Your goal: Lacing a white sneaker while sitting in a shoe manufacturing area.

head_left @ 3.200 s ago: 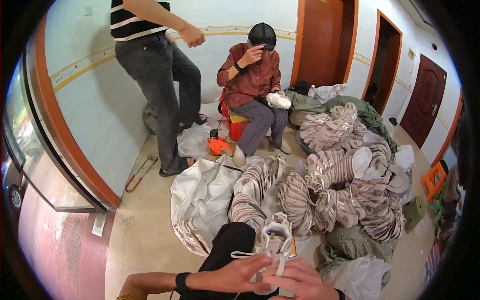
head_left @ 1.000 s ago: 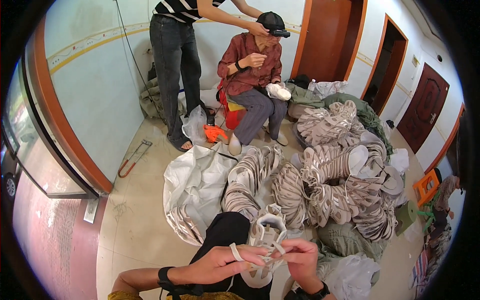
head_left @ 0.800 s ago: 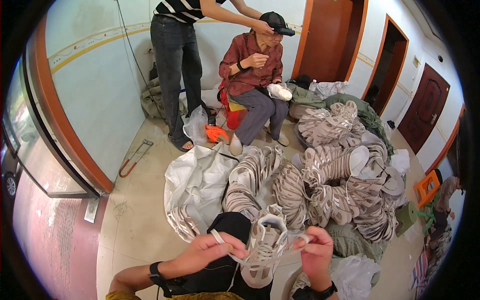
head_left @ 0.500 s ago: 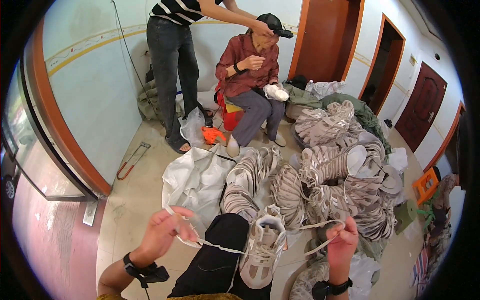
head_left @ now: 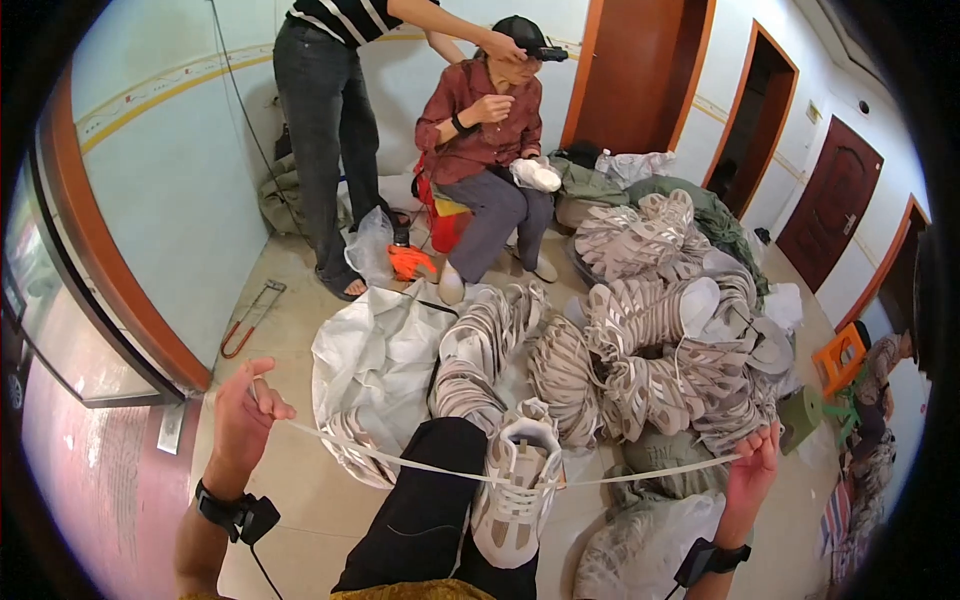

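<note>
On my dark-trousered legs rests a beige and white sneaker (head_left: pixel 511 535), its toe turned toward me. A pale shoelace (head_left: pixel 420 464) runs through its eyelets and stretches out to both sides. My left hand (head_left: pixel 250 405), raised at the left, pinches one lace end between curled fingers. At the right, my right hand (head_left: pixel 754 468) has its fingers closed on the other end. Both lace lengths hang in a shallow curve across the sneaker. Each wrist wears a black strap with a small box.
Bundled shoe uppers (head_left: pixel 650 350) lie in rows ahead and right, beside a white sack (head_left: pixel 370 340). A seated person (head_left: pixel 490 130) holds something white in clear plastic; a standing person (head_left: pixel 335 120) touches the cap. An orange stool (head_left: pixel 838 358) stands right; a U-shaped metal tool (head_left: pixel 250 318) lies left.
My hands have moved apart, the left up and leftward, the right out to the right. The lace, slack and looped before, is now drawn out long on both sides.
</note>
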The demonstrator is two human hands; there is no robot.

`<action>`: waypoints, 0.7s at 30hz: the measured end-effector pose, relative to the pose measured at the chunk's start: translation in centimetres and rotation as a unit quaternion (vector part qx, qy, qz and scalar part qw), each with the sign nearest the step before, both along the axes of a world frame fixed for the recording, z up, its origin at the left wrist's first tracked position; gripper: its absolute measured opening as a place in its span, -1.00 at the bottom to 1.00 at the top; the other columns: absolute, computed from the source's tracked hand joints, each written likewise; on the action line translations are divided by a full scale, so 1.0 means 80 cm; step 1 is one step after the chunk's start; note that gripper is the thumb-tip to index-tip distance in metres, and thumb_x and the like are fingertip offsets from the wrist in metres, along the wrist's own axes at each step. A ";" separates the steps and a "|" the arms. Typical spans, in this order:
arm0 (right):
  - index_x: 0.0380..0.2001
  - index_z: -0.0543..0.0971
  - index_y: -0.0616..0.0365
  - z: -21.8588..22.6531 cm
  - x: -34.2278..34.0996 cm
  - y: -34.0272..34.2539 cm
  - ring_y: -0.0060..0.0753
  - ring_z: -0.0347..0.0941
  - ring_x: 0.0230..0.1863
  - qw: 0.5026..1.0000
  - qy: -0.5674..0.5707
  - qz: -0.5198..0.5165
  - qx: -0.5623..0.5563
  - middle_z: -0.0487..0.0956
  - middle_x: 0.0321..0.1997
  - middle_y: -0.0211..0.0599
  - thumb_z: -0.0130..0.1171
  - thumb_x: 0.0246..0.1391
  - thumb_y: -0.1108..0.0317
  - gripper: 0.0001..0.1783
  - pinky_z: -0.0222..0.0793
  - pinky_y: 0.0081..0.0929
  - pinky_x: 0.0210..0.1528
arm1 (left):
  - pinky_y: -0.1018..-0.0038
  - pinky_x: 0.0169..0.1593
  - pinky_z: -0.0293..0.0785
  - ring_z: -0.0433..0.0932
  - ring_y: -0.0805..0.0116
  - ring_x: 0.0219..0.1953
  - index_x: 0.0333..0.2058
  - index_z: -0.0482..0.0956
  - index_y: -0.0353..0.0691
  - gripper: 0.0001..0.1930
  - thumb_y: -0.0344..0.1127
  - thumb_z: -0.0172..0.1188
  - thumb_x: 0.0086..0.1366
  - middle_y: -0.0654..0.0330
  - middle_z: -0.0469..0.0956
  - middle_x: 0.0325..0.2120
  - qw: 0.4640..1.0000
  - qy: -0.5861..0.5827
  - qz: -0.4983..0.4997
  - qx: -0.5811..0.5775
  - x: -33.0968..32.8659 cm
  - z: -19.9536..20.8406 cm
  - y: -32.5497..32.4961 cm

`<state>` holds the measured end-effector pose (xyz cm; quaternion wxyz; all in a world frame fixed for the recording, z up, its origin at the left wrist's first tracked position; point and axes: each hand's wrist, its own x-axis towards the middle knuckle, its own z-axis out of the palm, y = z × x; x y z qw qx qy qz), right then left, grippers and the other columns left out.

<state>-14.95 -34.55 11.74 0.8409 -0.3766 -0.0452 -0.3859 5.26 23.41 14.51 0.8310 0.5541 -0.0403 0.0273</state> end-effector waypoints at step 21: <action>-0.17 0.36 0.21 0.057 -0.085 -0.102 -0.61 0.28 -0.43 0.981 0.107 -0.123 -0.109 0.41 -0.30 -0.37 0.04 0.09 0.51 -0.79 0.26 -0.75 -0.43 | 0.58 -0.13 0.24 0.25 0.53 -0.37 0.20 0.05 -0.38 -0.44 -0.22 -0.05 0.33 0.37 0.25 -0.54 0.997 -0.057 -0.041 0.020 0.109 -0.046 0.148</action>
